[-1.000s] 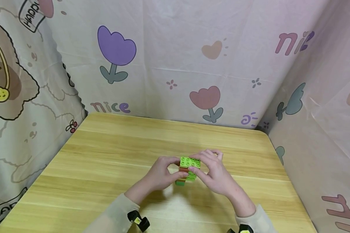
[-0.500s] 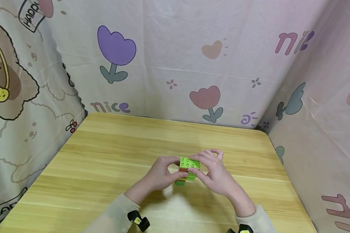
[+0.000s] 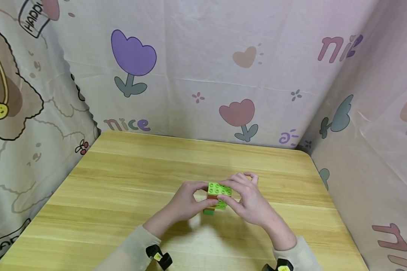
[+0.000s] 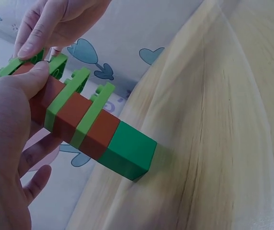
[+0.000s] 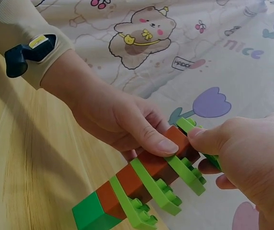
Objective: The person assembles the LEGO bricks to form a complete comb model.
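A toy-block tower (image 4: pixel 74 115) of brown blocks alternating with light-green plates stands upright on a dark-green bottom block (image 4: pixel 130 149). The plates stick out on one side, toward the right hand. My left hand (image 3: pixel 190 201) grips the upper tower, thumb on the near face and the fingers behind it. At the top lies a light-green studded plate (image 3: pixel 219 189). My right hand (image 3: pixel 248 197) pinches its overhanging end between thumb and fingers; the thumb (image 5: pixel 200 140) shows in the right wrist view. Part of the tower's upper section is hidden behind both hands.
The tower stands on a wood-grain table (image 3: pixel 135 169). Patterned cloth (image 3: pixel 190 49) hangs behind the table and along both sides. A black strap device (image 3: pixel 159 256) sits on the left wrist, and another (image 3: pixel 280 265) on the right wrist.
Both hands keep the same hold on the tower and its top plate. The head view has shifted slightly, so everything sits a little farther left in it.
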{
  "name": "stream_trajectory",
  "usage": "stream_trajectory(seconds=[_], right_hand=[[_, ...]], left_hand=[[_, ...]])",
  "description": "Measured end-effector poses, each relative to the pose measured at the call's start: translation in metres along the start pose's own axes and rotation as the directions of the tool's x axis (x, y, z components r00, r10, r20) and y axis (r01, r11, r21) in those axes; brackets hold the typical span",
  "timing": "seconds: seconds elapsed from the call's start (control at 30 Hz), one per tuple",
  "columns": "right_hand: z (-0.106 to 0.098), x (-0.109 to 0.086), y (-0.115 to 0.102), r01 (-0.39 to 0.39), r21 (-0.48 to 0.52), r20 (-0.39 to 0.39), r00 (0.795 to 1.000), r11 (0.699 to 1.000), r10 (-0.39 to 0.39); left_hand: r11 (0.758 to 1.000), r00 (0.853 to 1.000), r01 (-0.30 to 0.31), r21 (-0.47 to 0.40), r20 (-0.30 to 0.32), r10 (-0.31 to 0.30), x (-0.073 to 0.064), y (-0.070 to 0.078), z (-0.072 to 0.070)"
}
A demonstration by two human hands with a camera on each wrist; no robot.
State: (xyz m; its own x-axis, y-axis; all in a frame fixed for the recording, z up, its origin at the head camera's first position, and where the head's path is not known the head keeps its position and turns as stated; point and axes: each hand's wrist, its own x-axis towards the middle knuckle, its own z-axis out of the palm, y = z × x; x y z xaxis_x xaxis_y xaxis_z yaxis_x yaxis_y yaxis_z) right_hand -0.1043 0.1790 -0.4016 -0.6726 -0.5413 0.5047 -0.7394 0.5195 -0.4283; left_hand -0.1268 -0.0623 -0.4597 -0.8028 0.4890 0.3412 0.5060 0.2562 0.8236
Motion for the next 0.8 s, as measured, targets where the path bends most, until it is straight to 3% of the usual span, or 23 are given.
stream_trajectory(seconds=[0.3, 0.8], right_hand=[[0.000, 0.001, 0.001, 0.006, -0.016, 0.002, 1.000, 1.000, -0.006], [0.001, 0.000, 0.001, 0.002, -0.011, 0.000, 1.000, 1.000, -0.002]], left_hand=[[0.998, 0.999, 0.029, 0.051, -0.018, -0.028, 0.000, 0.009, -0.006], [0.988, 0.985, -0.158, -0.001, -0.077, 0.157, 0.005, 0.017, -0.011]])
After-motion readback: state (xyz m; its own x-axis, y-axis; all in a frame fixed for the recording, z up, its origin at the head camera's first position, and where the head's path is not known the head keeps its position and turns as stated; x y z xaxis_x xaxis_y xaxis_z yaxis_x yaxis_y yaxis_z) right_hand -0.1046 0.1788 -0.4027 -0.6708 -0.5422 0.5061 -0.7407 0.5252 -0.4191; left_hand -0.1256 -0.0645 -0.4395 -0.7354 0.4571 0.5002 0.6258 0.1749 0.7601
